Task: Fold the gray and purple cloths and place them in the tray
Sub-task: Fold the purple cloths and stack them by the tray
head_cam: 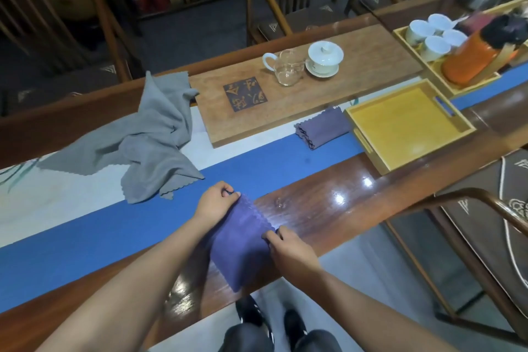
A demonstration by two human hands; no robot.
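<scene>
On the glossy wooden table (328,203), both hands (215,203) (291,251) pinch a scallop-edged purple cloth (243,246).

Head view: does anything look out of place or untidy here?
Yes. The gray cloth lies crumpled and unfolded, one end draped over the wooden tea board. The yellow tray holds no cloth yet.
</scene>
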